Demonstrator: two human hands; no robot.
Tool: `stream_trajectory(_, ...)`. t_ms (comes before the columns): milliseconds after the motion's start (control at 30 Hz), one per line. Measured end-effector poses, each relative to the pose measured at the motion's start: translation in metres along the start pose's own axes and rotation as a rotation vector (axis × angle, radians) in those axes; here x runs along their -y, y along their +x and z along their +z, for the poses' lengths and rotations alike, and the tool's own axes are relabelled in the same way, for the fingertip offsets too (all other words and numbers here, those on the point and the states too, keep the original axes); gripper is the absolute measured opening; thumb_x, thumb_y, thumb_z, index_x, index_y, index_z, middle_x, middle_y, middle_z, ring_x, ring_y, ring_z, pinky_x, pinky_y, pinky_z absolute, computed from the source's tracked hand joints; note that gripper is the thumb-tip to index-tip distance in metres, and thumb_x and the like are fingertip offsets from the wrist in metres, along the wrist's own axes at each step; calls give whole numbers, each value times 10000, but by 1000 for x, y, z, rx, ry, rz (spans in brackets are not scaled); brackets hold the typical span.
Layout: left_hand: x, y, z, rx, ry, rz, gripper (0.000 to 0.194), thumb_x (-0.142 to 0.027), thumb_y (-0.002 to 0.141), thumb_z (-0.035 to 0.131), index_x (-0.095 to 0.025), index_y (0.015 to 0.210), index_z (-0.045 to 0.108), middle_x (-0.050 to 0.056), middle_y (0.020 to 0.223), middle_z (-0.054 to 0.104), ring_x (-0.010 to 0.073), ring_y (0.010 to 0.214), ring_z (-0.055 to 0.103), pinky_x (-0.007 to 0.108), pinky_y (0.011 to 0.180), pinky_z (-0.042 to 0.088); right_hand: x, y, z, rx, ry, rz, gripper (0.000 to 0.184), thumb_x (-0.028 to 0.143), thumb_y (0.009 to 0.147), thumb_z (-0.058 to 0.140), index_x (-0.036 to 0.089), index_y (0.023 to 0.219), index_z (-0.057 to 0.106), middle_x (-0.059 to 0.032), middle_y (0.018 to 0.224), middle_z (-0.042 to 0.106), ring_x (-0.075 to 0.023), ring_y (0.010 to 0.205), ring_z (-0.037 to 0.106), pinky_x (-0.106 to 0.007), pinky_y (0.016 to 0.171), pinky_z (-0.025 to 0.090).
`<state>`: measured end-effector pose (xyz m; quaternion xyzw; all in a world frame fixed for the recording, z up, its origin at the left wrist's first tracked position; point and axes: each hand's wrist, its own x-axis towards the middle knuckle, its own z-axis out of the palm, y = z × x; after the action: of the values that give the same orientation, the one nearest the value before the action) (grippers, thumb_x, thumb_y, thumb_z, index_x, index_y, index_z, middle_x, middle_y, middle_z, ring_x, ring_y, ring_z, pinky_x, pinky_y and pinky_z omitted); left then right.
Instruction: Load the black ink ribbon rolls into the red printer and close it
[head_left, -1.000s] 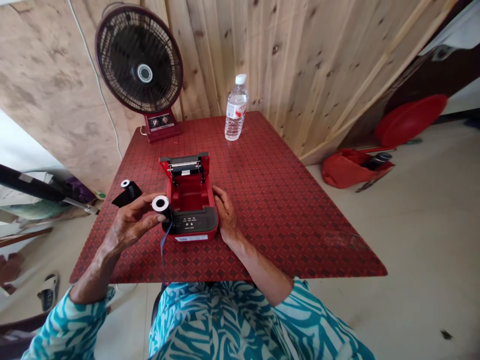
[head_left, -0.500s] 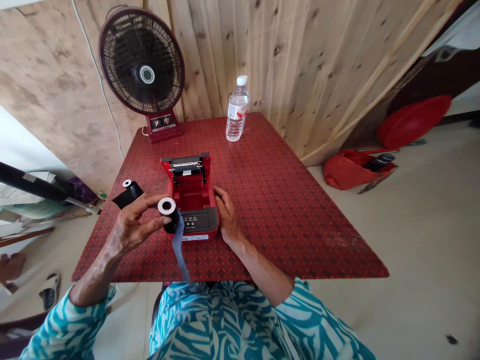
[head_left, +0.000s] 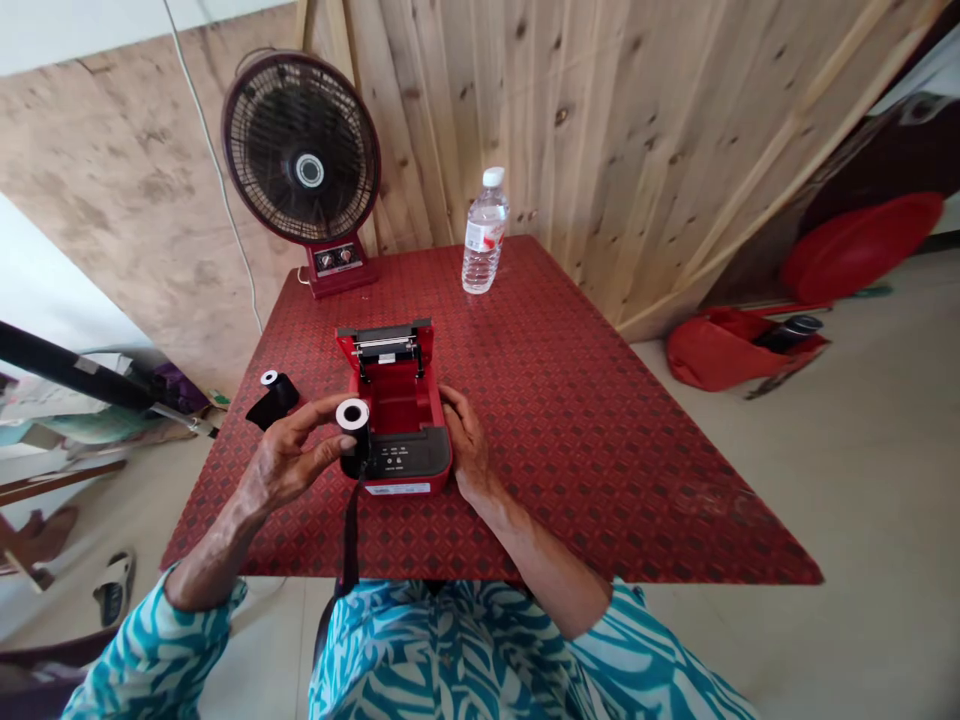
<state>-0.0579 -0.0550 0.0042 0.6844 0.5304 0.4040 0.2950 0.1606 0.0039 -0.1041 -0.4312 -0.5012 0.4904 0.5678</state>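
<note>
My left hand (head_left: 289, 460) grips a small dark roll (head_left: 353, 433) with a white core, held just left of a red and black printer (head_left: 397, 415). A loose dark strip hangs from the roll down past the table edge. The printer's lid stands open and its red bay shows nothing inside. My right hand (head_left: 466, 445) rests against the printer's right side with its fingers curled on the casing. A second dark roll (head_left: 273, 397) lies on the red patterned table (head_left: 570, 400) to the left.
A dark red table fan (head_left: 304, 170) stands at the back left of the table, a clear water bottle (head_left: 484, 233) at the back middle. A wooden plank wall runs behind. Red bags and a red basin (head_left: 859, 245) lie on the floor at right.
The hanging strip has swung from a broad flat face to edge-on under the roll. The view has shifted slightly down and right. Both hands stay at the printer.
</note>
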Motion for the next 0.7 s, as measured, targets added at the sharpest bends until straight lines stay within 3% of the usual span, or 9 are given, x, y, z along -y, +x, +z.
stream_trajectory(167,-8,4,0,-150,-239,-67,479,-430,759,776,-166,1129,622,137,1182,697,266,1077,667,379,940,541,2,-1,0,-6,-9,7,348,409,915,463,272,1193,620,-47,1262,644,-226,1194,559,-440,1051,425)
stream_trajectory(300,-5,10,3,-119,-329,-135,492,-441,719,807,-182,1083,600,109,1095,722,246,992,699,337,842,575,2,-2,-1,3,-23,6,369,420,920,445,265,1213,607,-58,1271,634,-229,1207,551,-452,1063,412)
stream_trajectory(533,-8,31,3,-69,-106,4,556,-456,758,767,-191,1224,619,96,1146,705,246,1034,671,346,895,553,1,-1,0,4,-20,-3,364,416,920,444,265,1209,606,-52,1256,637,-221,1195,556,-437,1065,411)
stream_trajectory(700,-20,29,-22,-244,-25,15,604,-437,809,727,-273,1357,532,26,1201,691,237,1053,663,304,857,571,2,1,1,0,-14,-23,352,392,908,446,254,1185,613,-53,1219,647,-217,1175,565,-425,1062,414)
